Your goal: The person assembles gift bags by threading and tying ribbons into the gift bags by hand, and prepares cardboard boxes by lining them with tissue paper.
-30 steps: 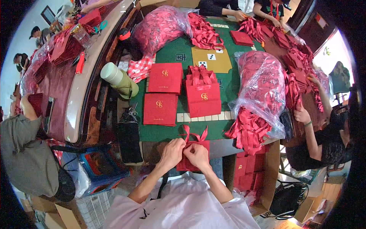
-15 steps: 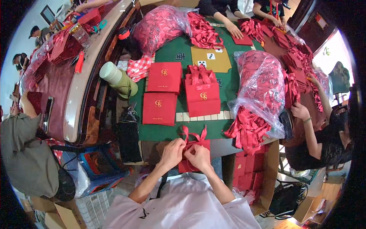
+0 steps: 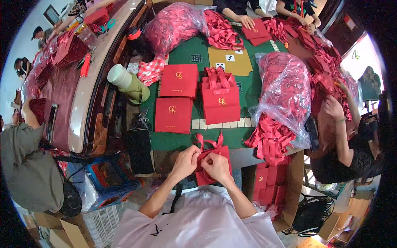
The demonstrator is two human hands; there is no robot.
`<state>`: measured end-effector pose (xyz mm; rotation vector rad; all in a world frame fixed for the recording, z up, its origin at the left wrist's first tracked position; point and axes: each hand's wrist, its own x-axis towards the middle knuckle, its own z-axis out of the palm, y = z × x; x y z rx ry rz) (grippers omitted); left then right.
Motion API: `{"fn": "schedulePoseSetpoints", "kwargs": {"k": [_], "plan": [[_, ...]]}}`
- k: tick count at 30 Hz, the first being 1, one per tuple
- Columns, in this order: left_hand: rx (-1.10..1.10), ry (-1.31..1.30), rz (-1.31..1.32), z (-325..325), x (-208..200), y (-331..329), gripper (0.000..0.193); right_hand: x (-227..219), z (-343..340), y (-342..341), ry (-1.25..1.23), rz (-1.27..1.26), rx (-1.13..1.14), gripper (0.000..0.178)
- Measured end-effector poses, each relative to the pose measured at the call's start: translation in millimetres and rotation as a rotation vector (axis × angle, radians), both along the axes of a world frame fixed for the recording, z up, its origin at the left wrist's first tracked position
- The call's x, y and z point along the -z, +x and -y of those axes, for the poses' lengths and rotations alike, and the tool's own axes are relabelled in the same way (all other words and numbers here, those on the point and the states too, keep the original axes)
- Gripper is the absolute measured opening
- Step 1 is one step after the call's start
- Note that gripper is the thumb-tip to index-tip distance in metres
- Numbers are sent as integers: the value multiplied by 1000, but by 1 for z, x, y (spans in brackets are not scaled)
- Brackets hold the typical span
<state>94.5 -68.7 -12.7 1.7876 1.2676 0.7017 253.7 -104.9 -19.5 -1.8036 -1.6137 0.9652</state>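
A small red paper gift bag (image 3: 225, 156) is held in front of me at the table's near edge, its red ribbon handle (image 3: 210, 142) looping up above the top. My left hand (image 3: 188, 162) is closed in a pinch on the ribbon at the bag's upper left. Close beside it, my right hand (image 3: 217, 166) has its fingers curled in a pinch at the bag's upper part; the ribbon end between them is mostly hidden. Beyond my hands lie two stacks of flat red bags (image 3: 178, 80), and to their right a pile of bags with ribbon handles (image 3: 221, 103).
Plastic sacks of red ribbons stand at the right (image 3: 285, 91) and back left (image 3: 171, 29) of the green table (image 3: 182, 142). A green bottle (image 3: 130, 84) leans at the left. A carton of red bags (image 3: 289, 194) sits below, right. Co-workers handle bags at the far side and right.
My hands stay pinched at the bag's top with only a slight shift. At the far side, a co-worker's hand has raised a red bag; the co-worker at the right has moved their hands.
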Motion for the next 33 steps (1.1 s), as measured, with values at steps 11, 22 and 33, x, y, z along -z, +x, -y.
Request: {"fn": "schedulePoseSetpoints", "kwargs": {"k": [11, 22, 33], "plan": [[-8, -167, 30, -4, 5, -6, 6, -10, -1, 7, -50, -29, -16, 18], [4, 1, -17, 3, -3, 2, 7, -9, -8, 0, -58, 51, -32, 19], [47, 67, -30, -3, -9, 0, 6, -10, 0, -5, 90, 23, -9, 18]]}}
